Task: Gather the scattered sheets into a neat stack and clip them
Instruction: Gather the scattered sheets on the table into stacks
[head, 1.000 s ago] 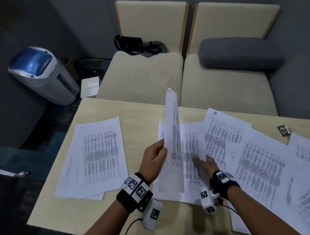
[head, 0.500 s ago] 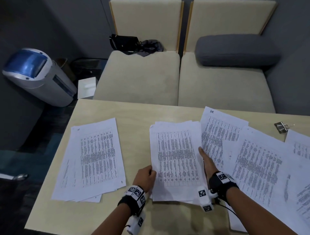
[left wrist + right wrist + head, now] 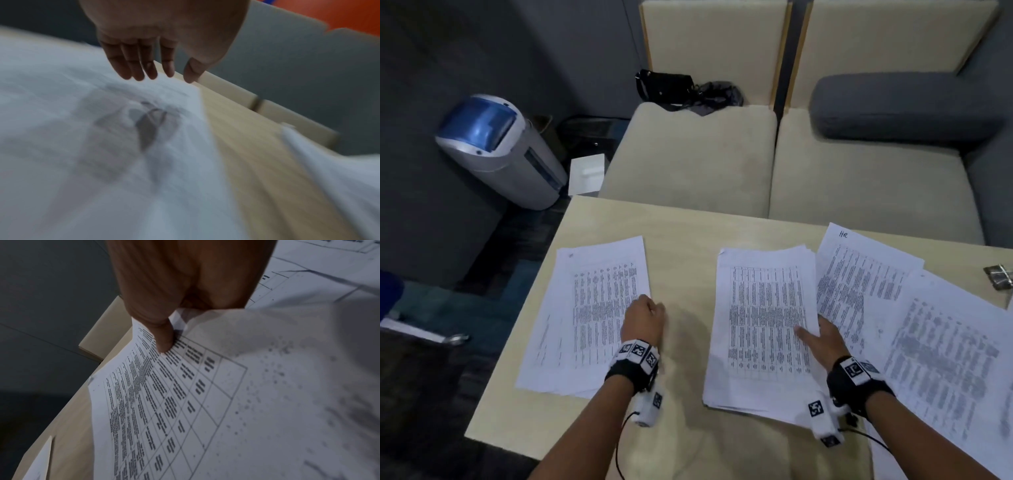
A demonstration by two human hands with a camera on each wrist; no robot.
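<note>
Printed sheets lie in groups on the pale table [image 3: 681,240]. A left pile [image 3: 585,318] sits near the table's left edge. A middle stack [image 3: 760,325] lies in front of me, and loose sheets [image 3: 945,359] fan out to its right. My left hand [image 3: 643,318] hovers over the left pile's right edge, empty, its fingers [image 3: 144,68] relaxed and pointing down at the paper [image 3: 102,146]. My right hand [image 3: 822,337] holds the middle stack's right edge. Its thumb [image 3: 164,340] presses on the top sheet [image 3: 185,402] and its fingers are hidden beneath. A silver binder clip [image 3: 998,279] lies at the far right.
Two beige seat cushions [image 3: 688,154] butt against the table's far edge, with a black bag [image 3: 664,85] and a grey bolster [image 3: 904,109] on them. A grey-and-blue bin [image 3: 496,147] stands on the floor to the left. The table's left edge runs close beside the left pile.
A second ago my left hand held one sheet upright; it laid that sheet on the middle stack, let go and moved left to the left pile. My right hand stays at the stack's edge.
</note>
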